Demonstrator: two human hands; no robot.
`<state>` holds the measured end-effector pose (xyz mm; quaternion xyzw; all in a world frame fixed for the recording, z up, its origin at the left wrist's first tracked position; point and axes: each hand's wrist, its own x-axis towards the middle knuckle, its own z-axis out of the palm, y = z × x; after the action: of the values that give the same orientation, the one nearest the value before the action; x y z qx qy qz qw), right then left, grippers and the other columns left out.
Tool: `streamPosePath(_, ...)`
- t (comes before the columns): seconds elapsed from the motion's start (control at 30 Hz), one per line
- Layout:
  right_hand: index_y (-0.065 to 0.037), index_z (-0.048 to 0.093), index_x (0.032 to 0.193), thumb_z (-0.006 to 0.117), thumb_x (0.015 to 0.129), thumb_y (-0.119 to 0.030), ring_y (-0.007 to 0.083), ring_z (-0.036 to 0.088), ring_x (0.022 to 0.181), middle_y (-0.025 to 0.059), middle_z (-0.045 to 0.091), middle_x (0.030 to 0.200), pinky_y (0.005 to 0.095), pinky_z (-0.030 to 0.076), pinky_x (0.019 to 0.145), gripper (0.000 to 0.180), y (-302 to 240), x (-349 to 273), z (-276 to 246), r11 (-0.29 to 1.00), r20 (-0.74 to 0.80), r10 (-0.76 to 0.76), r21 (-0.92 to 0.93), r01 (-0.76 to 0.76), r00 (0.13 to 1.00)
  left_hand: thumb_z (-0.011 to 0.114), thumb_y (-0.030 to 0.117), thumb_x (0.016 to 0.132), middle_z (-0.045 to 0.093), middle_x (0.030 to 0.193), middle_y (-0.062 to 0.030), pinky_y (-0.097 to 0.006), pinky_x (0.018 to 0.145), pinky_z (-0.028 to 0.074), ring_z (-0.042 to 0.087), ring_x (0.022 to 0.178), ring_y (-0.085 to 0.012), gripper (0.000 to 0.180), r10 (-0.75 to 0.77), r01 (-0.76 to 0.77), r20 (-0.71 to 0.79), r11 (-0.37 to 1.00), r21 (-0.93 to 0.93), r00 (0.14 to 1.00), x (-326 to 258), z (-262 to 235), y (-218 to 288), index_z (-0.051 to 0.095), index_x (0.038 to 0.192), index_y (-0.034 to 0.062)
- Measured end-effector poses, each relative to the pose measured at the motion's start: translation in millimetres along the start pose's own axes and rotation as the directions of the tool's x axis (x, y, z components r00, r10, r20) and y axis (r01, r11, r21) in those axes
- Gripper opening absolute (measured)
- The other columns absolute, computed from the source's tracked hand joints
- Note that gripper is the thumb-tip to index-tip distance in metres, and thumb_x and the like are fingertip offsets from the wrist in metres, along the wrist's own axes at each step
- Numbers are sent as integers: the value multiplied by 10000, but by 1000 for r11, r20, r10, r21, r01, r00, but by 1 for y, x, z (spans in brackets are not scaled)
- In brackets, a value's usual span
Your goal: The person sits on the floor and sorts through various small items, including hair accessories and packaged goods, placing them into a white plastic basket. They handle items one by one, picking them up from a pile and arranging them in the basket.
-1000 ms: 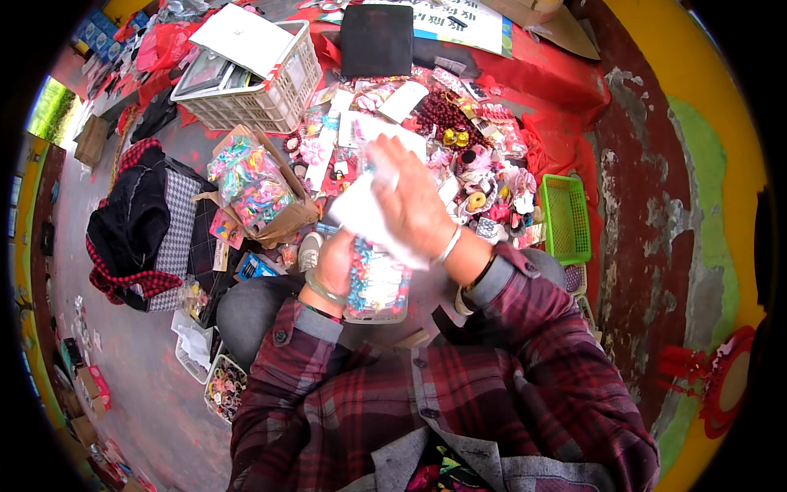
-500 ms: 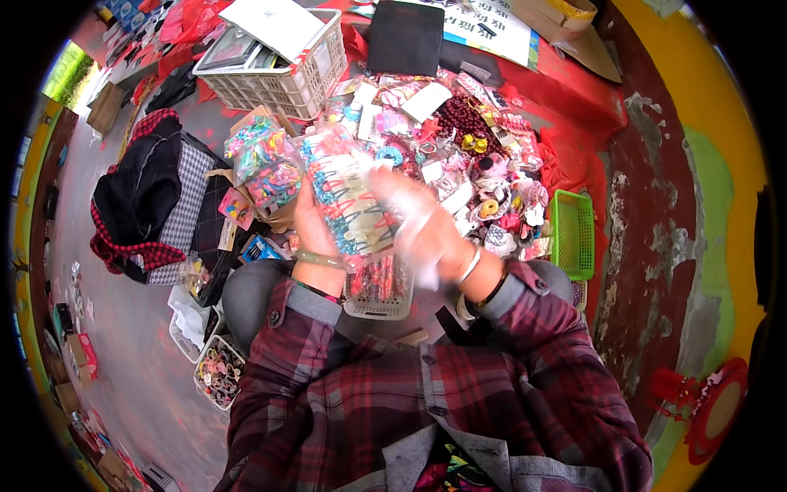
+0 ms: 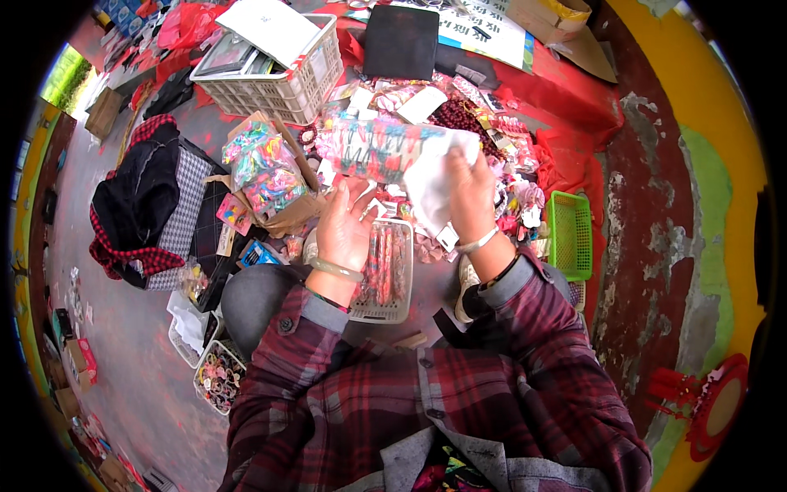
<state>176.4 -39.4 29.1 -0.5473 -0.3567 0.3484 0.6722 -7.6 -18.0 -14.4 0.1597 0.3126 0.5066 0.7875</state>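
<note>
My right hand is closed on a white cloth and one end of a see-through packet with rows of teal and red pieces in it. The packet lies sideways above the heap, its other end pointing left. My left hand is off the packet, fingers spread and nothing in the palm. Below and between the hands stands a pale plastic basket, filled with long packets of red and pink pieces.
A heap of hair ornaments and beads spreads ahead. Left of it stand a cardboard box with bags of colourful pieces and a large white crate. A green basket is at right, a small basket of hair ties at lower left.
My left hand has let go of the packet and opened lower down. My right hand has moved up and right with the cloth, and the packet has turned from upright to sideways.
</note>
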Motion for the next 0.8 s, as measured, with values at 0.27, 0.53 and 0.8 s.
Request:
streamPosePath(0.27, 4, 571, 958, 464, 964, -349, 166, 578, 635, 62, 604, 768, 312, 470, 553, 369, 15, -11, 12, 781, 50, 553, 317, -538, 832, 579, 573, 824, 512, 1244, -56, -366, 992, 374, 486, 1152, -195, 738, 152, -161, 144, 985, 54, 978, -14, 17, -23, 395, 1329, 68)
streamPosePath(0.53, 18, 596, 990, 463, 955, -417, 116, 586, 685, 57, 634, 824, 262, 478, 600, 456, 18, -43, 25, 827, 246, 527, 71, -557, 813, 498, 415, 915, 528, 1256, -108, -420, 999, 383, 498, 1170, -253, 573, 324, -324, 70, 946, -10, 944, -16, 39, 37, 412, 1300, -1)
streamPosePath(0.8, 32, 519, 1164, 409, 980, -356, 188, 620, 871, 96, 624, 1013, 302, 497, 750, 443, -29, -20, 3, 974, 212, -222, 6, 225, 952, 471, 486, 900, 533, 1251, -110, -433, 992, 398, 525, 1142, -269, 626, 297, -295, 145, 955, -34, 944, -10, 26, 54, 410, 1318, 23)
